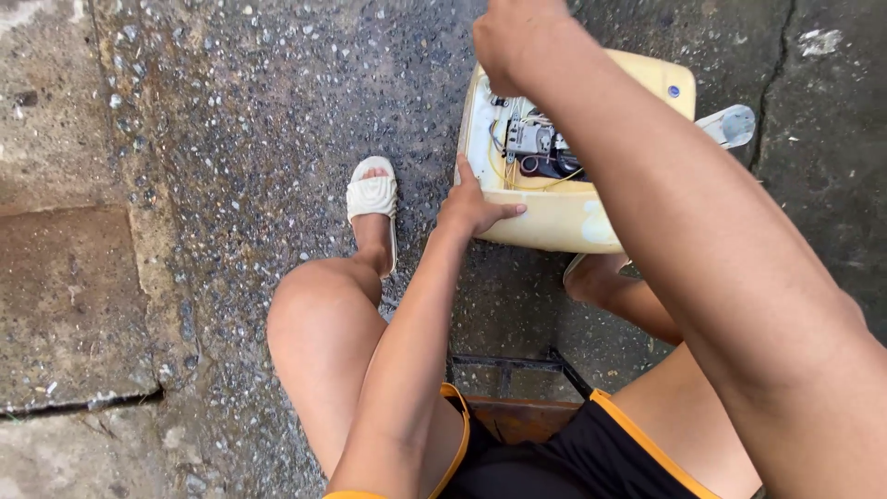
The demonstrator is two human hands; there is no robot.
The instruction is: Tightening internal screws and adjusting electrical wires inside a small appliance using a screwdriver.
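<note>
Left hand (471, 205) grips the near left corner of the cream-yellow casing (564, 217), which sits on the wet concrete floor (231, 139) between the knees. Its open top shows wires and a small grey switch block (528, 140). Right hand (511, 39) hovers clenched above the far edge; whether it holds anything, I cannot tell.

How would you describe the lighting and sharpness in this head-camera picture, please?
Head view: soft, even daylight with faint shadows; the wet pavement glints with small speckles; the left hand and the open cream casing look sharp; the right forearm, close to the lens, looms large and slightly soft.
</note>
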